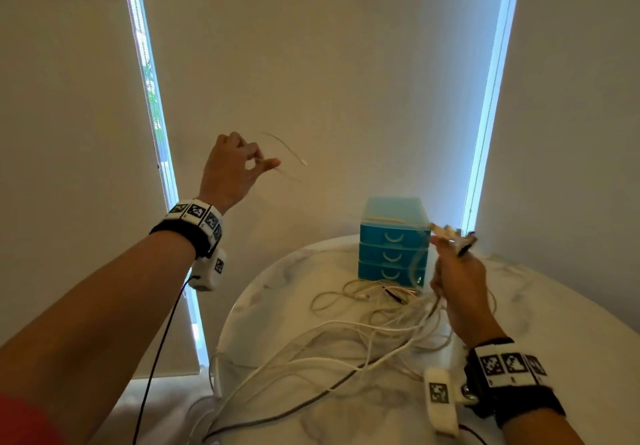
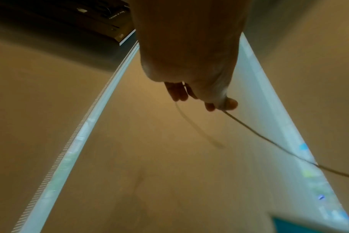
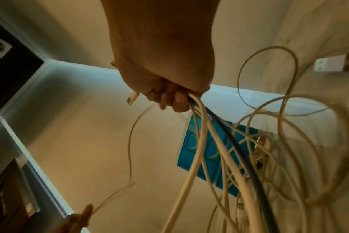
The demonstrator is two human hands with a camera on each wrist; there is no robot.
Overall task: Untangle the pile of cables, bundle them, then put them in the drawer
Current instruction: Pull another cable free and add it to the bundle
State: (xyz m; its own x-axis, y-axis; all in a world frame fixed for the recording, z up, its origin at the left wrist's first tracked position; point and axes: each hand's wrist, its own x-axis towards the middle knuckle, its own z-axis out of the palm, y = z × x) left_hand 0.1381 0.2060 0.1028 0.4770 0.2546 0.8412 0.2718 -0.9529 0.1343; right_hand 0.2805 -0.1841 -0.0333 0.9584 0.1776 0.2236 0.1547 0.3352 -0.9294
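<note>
Cables (image 1: 346, 344) are spread in a loose tangle on the marble table (image 1: 540, 309), in front of a blue drawer unit (image 1: 393, 252) whose three drawers are closed. Several cable ends are gripped as a bunch in the right hand (image 1: 457, 288), fingers curled round them, with plugs protruding above the fist. One thin white cable (image 1: 294, 153) is pinched between thumb and fingers of the raised left hand (image 1: 232, 170), well apart from the table, its free end hanging in the air.
</note>
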